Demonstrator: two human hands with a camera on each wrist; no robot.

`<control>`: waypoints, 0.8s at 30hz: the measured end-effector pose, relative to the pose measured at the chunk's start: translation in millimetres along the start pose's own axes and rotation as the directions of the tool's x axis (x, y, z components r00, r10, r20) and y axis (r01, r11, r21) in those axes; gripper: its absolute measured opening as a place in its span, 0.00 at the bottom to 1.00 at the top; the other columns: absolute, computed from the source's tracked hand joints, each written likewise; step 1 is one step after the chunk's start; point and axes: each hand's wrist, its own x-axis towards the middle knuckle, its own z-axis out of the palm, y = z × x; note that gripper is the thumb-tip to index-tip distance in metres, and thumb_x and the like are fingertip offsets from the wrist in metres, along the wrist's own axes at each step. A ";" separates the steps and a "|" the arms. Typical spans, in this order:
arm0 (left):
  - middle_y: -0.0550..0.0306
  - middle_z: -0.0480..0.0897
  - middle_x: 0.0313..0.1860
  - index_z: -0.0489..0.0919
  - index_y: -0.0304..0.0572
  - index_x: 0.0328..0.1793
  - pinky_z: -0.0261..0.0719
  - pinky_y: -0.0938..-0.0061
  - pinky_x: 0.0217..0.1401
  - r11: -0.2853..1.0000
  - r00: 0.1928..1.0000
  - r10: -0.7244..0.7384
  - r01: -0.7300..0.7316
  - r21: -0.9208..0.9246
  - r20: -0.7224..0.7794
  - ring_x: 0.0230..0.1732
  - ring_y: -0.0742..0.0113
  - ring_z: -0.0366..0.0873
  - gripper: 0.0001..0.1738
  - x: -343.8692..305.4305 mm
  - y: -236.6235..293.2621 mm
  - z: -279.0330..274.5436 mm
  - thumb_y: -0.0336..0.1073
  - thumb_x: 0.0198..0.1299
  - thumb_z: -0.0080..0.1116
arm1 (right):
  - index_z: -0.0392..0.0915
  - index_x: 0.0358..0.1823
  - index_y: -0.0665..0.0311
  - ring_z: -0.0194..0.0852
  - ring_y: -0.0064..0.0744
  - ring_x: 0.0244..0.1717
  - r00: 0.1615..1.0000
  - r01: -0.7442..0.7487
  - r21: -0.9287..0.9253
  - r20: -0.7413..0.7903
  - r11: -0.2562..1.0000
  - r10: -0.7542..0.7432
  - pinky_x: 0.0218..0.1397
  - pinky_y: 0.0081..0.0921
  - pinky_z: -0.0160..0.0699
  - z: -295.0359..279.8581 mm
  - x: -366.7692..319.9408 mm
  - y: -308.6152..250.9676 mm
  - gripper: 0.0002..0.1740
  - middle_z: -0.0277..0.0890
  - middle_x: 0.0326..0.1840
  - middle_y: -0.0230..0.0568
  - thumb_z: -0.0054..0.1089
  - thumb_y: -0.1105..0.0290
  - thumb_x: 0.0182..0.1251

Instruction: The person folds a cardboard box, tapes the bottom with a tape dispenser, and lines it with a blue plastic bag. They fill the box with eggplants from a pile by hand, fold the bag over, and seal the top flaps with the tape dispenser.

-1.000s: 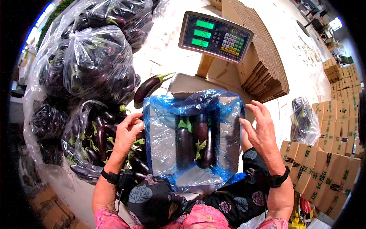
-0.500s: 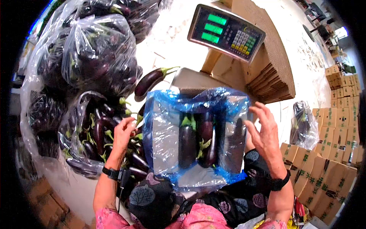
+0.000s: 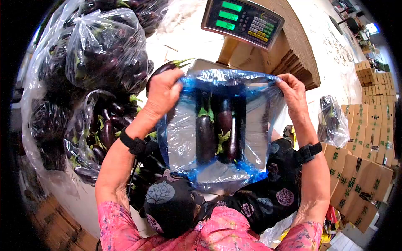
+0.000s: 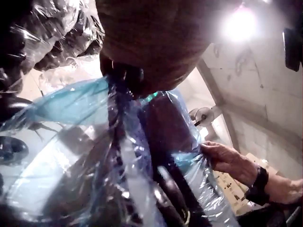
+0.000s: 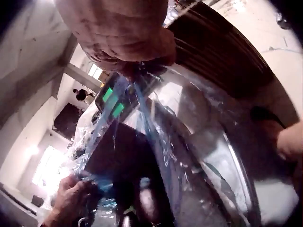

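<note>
Evidently, blue bag was gripped at far rim by left hand and right hand, eggplants lying inside; even, gentle tension was needed, lest thin film be torn.

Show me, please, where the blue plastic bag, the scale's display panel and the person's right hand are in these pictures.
Blue plastic bag [image 3: 228, 76]: head view, on its far edge between the hands.
Scale's display panel [image 3: 243, 22]: head view, on the middle of its face.
Right hand [image 3: 294, 94]: head view, on its back.
</note>
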 end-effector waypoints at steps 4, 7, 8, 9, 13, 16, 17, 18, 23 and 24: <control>0.47 0.83 0.35 0.80 0.34 0.44 0.79 0.67 0.43 0.993 0.993 0.118 -0.118 0.011 -0.005 0.37 0.53 0.83 0.09 -3.8 21.2 -22.2 0.27 0.58 0.57 | 0.81 0.37 0.68 0.74 0.19 0.36 0.880 -0.038 -0.058 0.471 0.998 0.061 0.42 0.21 0.75 -7.8 -41.5 -63.1 0.09 0.78 0.32 0.29 0.61 0.68 0.65; 0.49 0.72 0.27 0.73 0.42 0.32 0.72 0.58 0.36 0.883 0.836 0.438 -0.470 0.017 0.331 0.33 0.46 0.74 0.10 -33.8 41.5 -27.5 0.23 0.41 0.58 | 0.80 0.37 0.62 0.82 0.38 0.37 0.668 0.335 -0.235 0.742 0.912 -0.055 0.42 0.34 0.78 10.3 -92.8 -60.3 0.07 0.80 0.31 0.46 0.60 0.69 0.59; 0.52 0.68 0.27 0.69 0.44 0.28 0.67 0.58 0.33 0.864 0.751 0.448 -0.503 -0.019 0.484 0.32 0.50 0.71 0.11 -52.2 52.5 -22.7 0.24 0.38 0.57 | 0.78 0.37 0.65 0.80 0.44 0.36 0.557 0.358 -0.423 0.812 0.833 0.173 0.43 0.35 0.78 16.2 -109.8 -69.9 0.06 0.79 0.32 0.45 0.62 0.73 0.59; 0.54 0.73 0.32 0.72 0.44 0.31 0.70 0.58 0.36 0.813 0.648 0.479 -0.582 -0.021 0.592 0.37 0.50 0.74 0.13 -69.1 58.6 -21.5 0.24 0.37 0.60 | 0.79 0.35 0.63 0.81 0.50 0.38 0.479 0.494 -0.372 0.871 0.786 0.110 0.45 0.41 0.78 20.4 -125.2 -35.9 0.07 0.80 0.31 0.47 0.64 0.70 0.58; 0.48 0.78 0.49 0.80 0.42 0.48 0.76 0.58 0.55 0.926 0.880 0.371 -0.375 -0.047 0.297 0.52 0.46 0.76 0.20 -72.9 55.1 -42.9 0.22 0.45 0.64 | 0.76 0.38 0.64 0.78 0.50 0.40 0.700 0.560 -0.497 0.712 0.663 -0.058 0.46 0.44 0.75 18.5 -135.2 -51.2 0.11 0.76 0.36 0.47 0.66 0.66 0.60; 0.46 0.76 0.61 0.72 0.38 0.66 0.78 0.62 0.58 0.974 0.989 -0.130 0.140 -0.177 0.071 0.60 0.55 0.76 0.31 -64.7 53.0 -65.6 0.29 0.54 0.66 | 0.74 0.50 0.66 0.74 0.56 0.52 0.945 0.262 -0.564 0.313 0.783 -0.091 0.57 0.45 0.72 0.9 -127.4 -48.0 0.22 0.73 0.47 0.56 0.66 0.60 0.61; 0.46 0.75 0.63 0.68 0.38 0.71 0.78 0.64 0.58 0.933 0.967 -0.253 0.254 -0.254 0.040 0.60 0.56 0.76 0.36 -63.7 40.2 -60.8 0.33 0.55 0.68 | 0.72 0.56 0.68 0.72 0.58 0.55 0.960 0.242 -0.570 0.257 0.785 -0.109 0.60 0.44 0.71 -4.9 -125.2 -41.9 0.27 0.71 0.53 0.59 0.66 0.59 0.61; 0.45 0.74 0.64 0.65 0.38 0.73 0.78 0.64 0.58 0.929 0.951 -0.301 0.308 -0.205 0.065 0.60 0.56 0.76 0.40 -61.8 26.9 -55.1 0.37 0.56 0.68 | 0.66 0.64 0.71 0.70 0.58 0.60 0.971 0.149 -0.545 0.239 0.825 -0.017 0.65 0.41 0.70 -9.0 -126.8 -30.3 0.36 0.70 0.58 0.62 0.67 0.55 0.61; 0.58 0.83 0.44 0.79 0.35 0.58 0.76 0.76 0.47 0.731 0.836 -0.428 0.543 -0.413 0.342 0.42 0.75 0.76 0.23 -53.5 -25.4 -27.3 0.42 0.62 0.64 | 0.62 0.71 0.66 0.74 0.34 0.58 0.798 -0.197 -0.479 0.428 0.855 0.424 0.60 0.34 0.74 -7.3 -137.0 21.3 0.37 0.76 0.57 0.49 0.67 0.65 0.63; 0.69 0.79 0.29 0.84 0.35 0.42 0.71 0.79 0.37 0.769 0.848 -0.448 0.528 -0.361 0.284 0.33 0.81 0.71 0.13 -55.0 -24.8 -24.6 0.40 0.64 0.62 | 0.63 0.70 0.64 0.76 0.29 0.54 0.802 -0.126 -0.480 0.466 0.868 0.374 0.51 0.34 0.79 -4.6 -143.5 21.3 0.34 0.76 0.55 0.44 0.65 0.71 0.63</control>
